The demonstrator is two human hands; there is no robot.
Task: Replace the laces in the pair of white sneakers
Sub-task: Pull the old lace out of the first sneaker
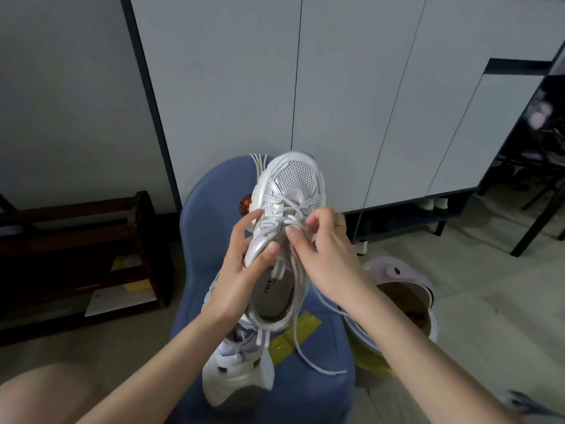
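Head view: left hand (244,264) grips the raised sneaker (284,228) by its side at mid-frame, thumb over the collar edge, fingers wrapped behind. Toe points to the top of the frame, heel opening toward the bottom, so the long axis runs roughly vertical in frame, tilted slightly right at the toe. Right hand (324,252) sits on the eyelet rows, thumb and forefinger pinching the white lace (301,347) about halfway down the lacing. Lower crossings near the toe look threaded; upper eyelets near the collar look open. Loose tail drops from the pinch down past the heel to the lower centre, end lying on the blue chair (324,402). Second sneaker (238,371) lies on the chair seat directly below the held one. Judgement: next eyelet is just below the pinch toward the collar, right hand is the nearer one; left only needs to steady the shoe
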